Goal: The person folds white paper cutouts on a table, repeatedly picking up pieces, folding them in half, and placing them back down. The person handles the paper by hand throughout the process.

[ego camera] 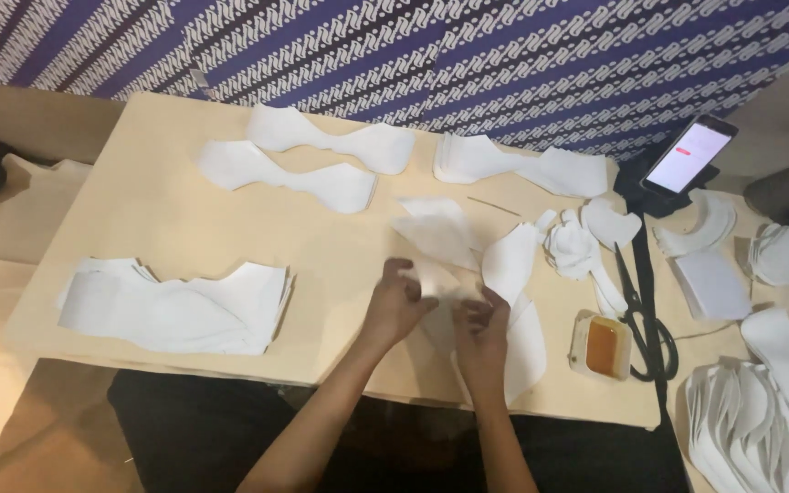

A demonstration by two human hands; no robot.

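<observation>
My left hand (397,306) and my right hand (484,333) meet over the near middle of a pale wooden board (175,219). Both pinch a small white cut fabric piece (436,278) that lies between them. Under my right hand lies a larger white curved piece (524,351). Another curved white piece (509,260) stands just beyond my fingers, and a thin translucent piece (436,233) lies behind it.
Stacks of white cut pieces lie at the near left (175,306), the far middle (321,164) and the far right (522,164). Black scissors (641,319) and a small tub of amber paste (603,345) sit right of my hands. A lit phone (689,155) leans beyond; more white pieces (760,420) pile at right.
</observation>
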